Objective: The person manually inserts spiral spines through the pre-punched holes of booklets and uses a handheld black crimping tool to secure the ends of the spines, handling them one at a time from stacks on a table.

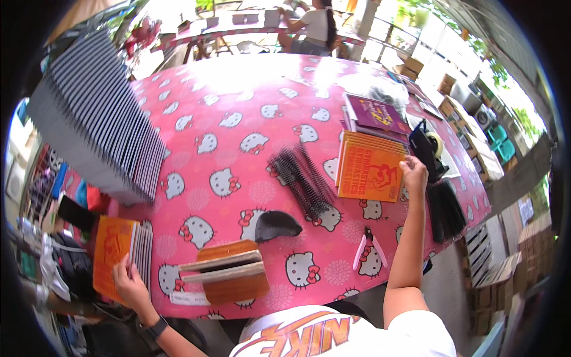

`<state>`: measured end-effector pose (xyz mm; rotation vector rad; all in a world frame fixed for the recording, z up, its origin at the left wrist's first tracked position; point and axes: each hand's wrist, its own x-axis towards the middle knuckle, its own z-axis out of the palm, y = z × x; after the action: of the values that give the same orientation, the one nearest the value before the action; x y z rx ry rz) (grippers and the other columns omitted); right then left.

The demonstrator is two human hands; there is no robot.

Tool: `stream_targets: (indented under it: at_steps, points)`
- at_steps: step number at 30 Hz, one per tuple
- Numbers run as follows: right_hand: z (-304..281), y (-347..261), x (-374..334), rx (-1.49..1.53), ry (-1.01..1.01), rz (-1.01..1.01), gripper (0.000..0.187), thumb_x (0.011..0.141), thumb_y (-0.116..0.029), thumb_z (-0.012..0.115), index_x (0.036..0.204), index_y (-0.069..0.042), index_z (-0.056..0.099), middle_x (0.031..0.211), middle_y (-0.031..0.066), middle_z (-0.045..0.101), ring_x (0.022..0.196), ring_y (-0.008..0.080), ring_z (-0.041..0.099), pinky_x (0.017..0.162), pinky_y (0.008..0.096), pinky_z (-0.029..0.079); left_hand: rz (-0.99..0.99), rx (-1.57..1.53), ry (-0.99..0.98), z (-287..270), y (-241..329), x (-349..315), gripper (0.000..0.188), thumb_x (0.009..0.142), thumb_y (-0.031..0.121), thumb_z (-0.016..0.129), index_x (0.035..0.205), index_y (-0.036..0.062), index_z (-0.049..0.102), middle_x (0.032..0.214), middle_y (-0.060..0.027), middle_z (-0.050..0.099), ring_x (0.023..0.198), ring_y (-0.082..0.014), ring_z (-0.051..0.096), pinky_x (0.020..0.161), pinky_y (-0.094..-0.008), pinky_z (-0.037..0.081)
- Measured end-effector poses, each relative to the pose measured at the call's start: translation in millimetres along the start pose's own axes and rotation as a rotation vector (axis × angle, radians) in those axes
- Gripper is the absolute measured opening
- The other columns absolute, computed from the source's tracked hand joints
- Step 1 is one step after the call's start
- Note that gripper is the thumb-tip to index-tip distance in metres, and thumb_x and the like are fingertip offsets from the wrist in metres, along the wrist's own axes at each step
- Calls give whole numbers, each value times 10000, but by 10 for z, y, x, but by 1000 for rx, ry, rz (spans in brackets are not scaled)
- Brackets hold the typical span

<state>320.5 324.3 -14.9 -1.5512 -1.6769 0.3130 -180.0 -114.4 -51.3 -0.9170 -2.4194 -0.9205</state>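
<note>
At the table's left edge lies a stack of orange-covered notebooks (111, 250) with white and dark-lined edges. My left hand (132, 287) has its fingers curled at the near right edge of the top one. Over on the right, a fanned pile of orange printed covers (372, 169) lies on the table. My right hand (416, 171) pinches the right edge of these covers between thumb and fingers. Left of that pile is a bunch of black spiral binding coils (302, 181). Pink-handled cutting pliers (369, 249) rest below the covers.
A tall stack of spiral-bound books (101, 119) stands at the left. In front are a wooden block jig (235, 273) and a black curved piece (278, 226). Purple booklets (375, 113), a tape dispenser (428, 149) and black coils (446, 211) sit right. A person (315, 27) sits beyond.
</note>
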Motion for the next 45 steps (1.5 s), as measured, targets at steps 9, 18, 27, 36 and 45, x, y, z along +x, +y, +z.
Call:
stream_targets:
  at_steps: [9, 18, 27, 36, 45]
  points:
    - [369, 928, -35, 475, -229, 332, 511, 734, -351, 781, 992, 69, 651, 893, 74, 678, 791, 136, 597, 744, 294, 467, 147, -221, -25, 92, 587, 27, 169, 817, 40, 617, 979, -4, 633, 981, -128, 599, 962, -282, 567, 889, -384, 431]
    - [-347, 468, -199, 155, 197, -75, 230, 769, -191, 755, 893, -22, 662, 781, -11, 650, 693, 71, 539, 626, 250, 448, 137, -301, 79, -80, 1032, 15, 218, 824, 70, 635, 1026, -10, 616, 1092, -116, 578, 1043, -256, 538, 927, -374, 403]
    - [-131, -1764, -1490, 1011, -168, -441, 206, 700, -5, 746, 871, -18, 630, 814, 23, 648, 723, 101, 592, 647, 255, 476, 49, -1398, -360, 228, 1964, -168, 505, 819, 42, 667, 1276, 14, 455, 1173, -122, 539, 1130, -225, 505, 968, -331, 381]
    - [470, -1884, -1859, 653, -753, -789, 236, 643, 35, 728, 856, -27, 649, 780, 50, 643, 691, 198, 597, 608, 301, 481, 105, -1161, -295, -89, 1069, -219, 185, 802, -25, 652, 949, 10, 546, 926, -77, 578, 878, -130, 558, 793, -266, 451]
    - [355, -1767, -1843, 718, -980, -526, 328, 779, -154, 720, 1041, -15, 581, 873, 38, 596, 764, 151, 564, 681, 291, 465, -156, -1279, -284, 178, 747, -422, 372, 833, 140, 672, 1150, 26, 515, 1116, -84, 525, 1025, -154, 498, 886, -278, 393]
